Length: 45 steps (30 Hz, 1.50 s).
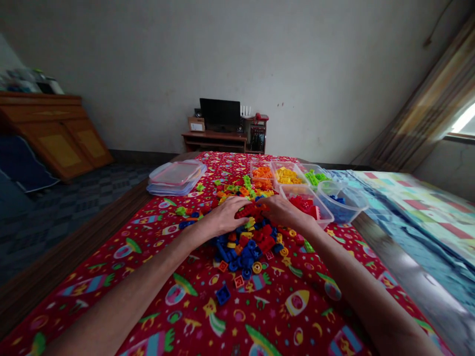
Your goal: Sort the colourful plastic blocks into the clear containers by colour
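A loose pile of plastic building blocks (245, 252) in blue, red, yellow, orange and green lies on a red patterned tablecloth (260, 306). Over the middle of the pile, my left hand (228, 216) curves its fingers and thumb round red building blocks (244, 211). Facing it from the right, my right hand (284, 210) has its bent fingers against red blocks too; its fingertips are partly hidden. Just beyond my right hand stands a clear box of red blocks (306, 203).
Behind it are clear boxes of orange blocks (262, 177), yellow blocks (287, 175) and green blocks (315, 178). A round clear tub (352, 207) holds blue blocks. Stacked plastic lids (176, 175) lie at the far left. A bed (419, 217) adjoins the table's right side.
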Motion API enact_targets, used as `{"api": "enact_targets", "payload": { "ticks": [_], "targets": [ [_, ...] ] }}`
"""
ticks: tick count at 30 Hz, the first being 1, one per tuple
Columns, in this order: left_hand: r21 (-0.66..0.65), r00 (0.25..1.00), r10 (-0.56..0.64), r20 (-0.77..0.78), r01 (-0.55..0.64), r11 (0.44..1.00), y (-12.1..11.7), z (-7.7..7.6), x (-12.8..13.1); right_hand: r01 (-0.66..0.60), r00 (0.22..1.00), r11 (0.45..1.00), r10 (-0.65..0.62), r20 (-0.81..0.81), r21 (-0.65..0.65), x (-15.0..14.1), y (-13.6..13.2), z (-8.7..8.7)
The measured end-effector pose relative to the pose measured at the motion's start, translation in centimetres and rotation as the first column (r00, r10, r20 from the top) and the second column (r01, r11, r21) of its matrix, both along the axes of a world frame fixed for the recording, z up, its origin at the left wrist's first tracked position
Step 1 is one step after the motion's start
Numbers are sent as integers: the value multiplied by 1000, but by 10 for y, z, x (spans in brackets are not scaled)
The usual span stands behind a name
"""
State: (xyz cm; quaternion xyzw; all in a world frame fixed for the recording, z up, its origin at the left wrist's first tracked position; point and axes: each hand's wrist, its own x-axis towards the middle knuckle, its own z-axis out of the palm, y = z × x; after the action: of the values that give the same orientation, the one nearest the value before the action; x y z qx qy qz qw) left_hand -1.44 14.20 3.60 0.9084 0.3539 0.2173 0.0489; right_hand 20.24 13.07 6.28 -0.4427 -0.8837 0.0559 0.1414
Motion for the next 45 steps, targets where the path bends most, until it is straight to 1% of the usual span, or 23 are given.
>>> {"api": "enact_targets", "payload": {
  "ticks": [2, 6, 9, 13, 16, 18, 20, 22, 24, 26, 28, 30, 32, 33, 35, 36, 38, 40, 43, 45],
  "targets": [
    [34, 999, 17, 42, -18, 999, 6, -3, -3, 13, 1000, 1000, -13, 25, -9, 2, -2, 2],
    [66, 992, 76, 103, -83, 994, 12, -4, -6, -42, 999, 999, 42, 1, -23, 2, -9, 10],
    [42, 984, 142, 104, -147, 988, 11, 2, -6, -45, 998, 999, 45, -35, -12, 0, -14, 15],
    [40, 957, 247, 150, -256, 966, 9, 13, -6, 4, 999, 1000, -3, -48, 24, -3, -16, 18],
    [34, 942, 265, 205, -277, 960, 8, 18, -7, 67, 997, 997, -66, -31, 41, -1, -14, 17],
    [4, 936, 258, 241, -266, 964, 7, 20, -6, 121, 992, 991, -119, -41, 51, 2, -11, 17],
    [-45, 929, 246, 277, -243, 969, 5, 22, -5, 143, 984, 988, -135, -113, 65, 4, -10, 16],
    [-100, 923, 228, 309, -206, 973, 2, 22, -2, 95, 975, 993, -78, -208, 70, 4, -9, 15],
    [-150, 920, 204, 333, -162, 975, -1, 22, 3, -1, 966, 997, 20, -256, 71, 1, -10, 14],
    [-190, 918, 186, 350, -125, 974, -5, 21, 7, -93, 967, 993, 106, -232, 66, -2, -11, 13],
    [-215, 914, 180, 364, -105, 971, -8, 20, 11, -112, 976, 991, 124, -177, 75, -3, -11, 13],
    [-200, 908, 183, 377, -113, 973, -9, 16, 13, -52, 990, 992, 66, -125, 111, 1, -11, 17],
    [-115, 918, 163, 363, -129, 985, -8, 10, 13, 44, 995, 986, -29, -98, 160, 12, -11, 25],
    [-54, 933, 129, 336, -118, 992, -6, 6, 12, 91, 992, 980, -75, -97, 178, 19, -11, 29],
    [53, 970, 25, 242, -39, 998, 0, -3, 10, 166, 983, 966, -147, -105, 198, 34, -11, 38],
    [80, 981, -26, 194, 11, 997, 3, -8, 9, 191, 979, 961, -172, -108, 201, 41, -10, 41],
    [74, 987, -89, 130, 80, 994, 10, -17, 7, 206, 977, 959, -189, -100, 197, 49, -9, 43],
    [38, 989, -96, 113, 92, 995, 16, -24, 4, 195, 980, 963, -184, -74, 185, 51, -9, 42],
    [5, 991, -80, 108, 80, 997, 20, -26, 0, 206, 979, 958, -202, -38, 199, 46, -8, 39],
    [-1, 992, -66, 108, 66, 998, 21, -24, 0, 274, 961, 927, -274, -37, 257, 46, -8, 40]
  ]
}}
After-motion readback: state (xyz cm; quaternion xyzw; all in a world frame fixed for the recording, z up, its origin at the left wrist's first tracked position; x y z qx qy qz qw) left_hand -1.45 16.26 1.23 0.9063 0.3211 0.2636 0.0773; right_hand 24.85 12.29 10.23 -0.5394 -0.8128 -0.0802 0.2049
